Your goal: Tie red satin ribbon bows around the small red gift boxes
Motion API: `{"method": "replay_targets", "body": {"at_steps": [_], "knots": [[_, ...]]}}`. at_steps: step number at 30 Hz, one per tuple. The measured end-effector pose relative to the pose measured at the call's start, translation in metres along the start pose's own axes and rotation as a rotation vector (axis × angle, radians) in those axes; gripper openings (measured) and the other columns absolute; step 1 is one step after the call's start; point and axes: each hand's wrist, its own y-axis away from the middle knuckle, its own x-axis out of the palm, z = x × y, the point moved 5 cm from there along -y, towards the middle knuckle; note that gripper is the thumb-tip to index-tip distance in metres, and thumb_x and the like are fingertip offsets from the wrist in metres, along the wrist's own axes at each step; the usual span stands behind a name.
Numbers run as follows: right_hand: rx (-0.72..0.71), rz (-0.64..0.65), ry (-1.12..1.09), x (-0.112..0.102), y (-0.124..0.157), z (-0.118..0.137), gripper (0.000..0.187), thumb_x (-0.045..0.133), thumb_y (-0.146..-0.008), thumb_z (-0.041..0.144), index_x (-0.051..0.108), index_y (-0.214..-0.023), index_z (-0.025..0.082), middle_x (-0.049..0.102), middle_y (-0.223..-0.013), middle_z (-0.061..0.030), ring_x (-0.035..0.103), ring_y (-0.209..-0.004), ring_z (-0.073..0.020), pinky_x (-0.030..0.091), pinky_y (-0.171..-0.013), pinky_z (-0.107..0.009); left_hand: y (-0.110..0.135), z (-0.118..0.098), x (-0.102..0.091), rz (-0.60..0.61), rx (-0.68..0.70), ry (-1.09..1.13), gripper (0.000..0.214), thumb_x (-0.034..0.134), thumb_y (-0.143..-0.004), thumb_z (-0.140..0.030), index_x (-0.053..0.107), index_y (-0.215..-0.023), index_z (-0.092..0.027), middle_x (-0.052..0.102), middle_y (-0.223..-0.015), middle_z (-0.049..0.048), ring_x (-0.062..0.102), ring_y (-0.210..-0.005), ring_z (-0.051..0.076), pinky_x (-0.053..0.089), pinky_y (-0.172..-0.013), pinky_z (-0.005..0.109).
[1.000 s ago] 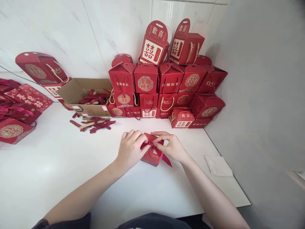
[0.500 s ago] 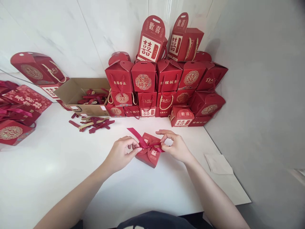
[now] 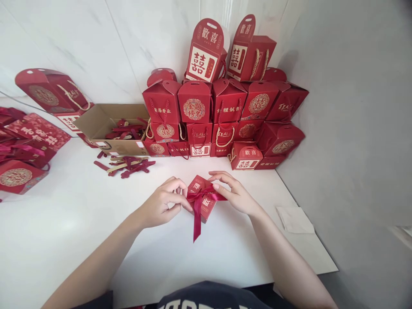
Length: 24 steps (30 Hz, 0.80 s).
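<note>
Left hand [image 3: 164,202] and right hand [image 3: 236,193] curve half-open at a red gift box [image 3: 202,198]; grip looks light, hard to tell.

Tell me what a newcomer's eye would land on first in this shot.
The wall of red gift boxes stacked in the far corner of the white table stands out first. Front and centre, the left hand and right hand handle a small red box tied with a crimson ribbon. Left of the stack sits an open cardboard carton of red pieces.
</note>
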Motion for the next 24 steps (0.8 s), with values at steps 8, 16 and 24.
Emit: {"method": "replay_targets", "body": {"at_steps": [8, 16, 24], "knots": [[-0.070, 0.049, 0.039, 0.007, -0.002, 0.010, 0.005, 0.063, -0.084, 0.022, 0.058, -0.084, 0.022, 0.056, -0.130, -0.0074, 0.053, -0.122, -0.0215, 0.038, -0.105, -0.042, 0.000, 0.003, -0.001, -0.111, 0.006, -0.215, 0.017, 0.056, -0.088, -0.017, 0.070, -0.095, -0.022, 0.060, -0.088, 0.0049, 0.052, -0.085, 0.018, 0.044, -0.080, 0.033], [-0.060, 0.083, 0.056, 0.008, -0.001, 0.011, 0.005, 0.059, -0.089, 0.027, 0.059, -0.086, 0.022, 0.056, -0.130, -0.0071, 0.052, -0.122, -0.0212, 0.036, -0.107, -0.041, -0.008, 0.006, 0.001, -0.138, 0.063, -0.326, 0.009, 0.058, -0.089, -0.021, 0.065, -0.094, -0.020, 0.065, -0.086, 0.0032, 0.053, -0.082, 0.017, 0.045, -0.076, 0.033], [-0.074, 0.038, 0.025, 0.010, 0.007, 0.005, 0.007, 0.056, -0.091, 0.027, 0.057, -0.085, 0.023, 0.058, -0.124, -0.0052, 0.054, -0.117, -0.0194, 0.038, -0.103, -0.036, 0.012, -0.027, -0.006, -0.169, 0.048, -0.464, 0.015, 0.059, -0.088, -0.020, 0.066, -0.101, -0.020, 0.063, -0.094, 0.0054, 0.056, -0.086, 0.018, 0.047, -0.079, 0.033]]}}
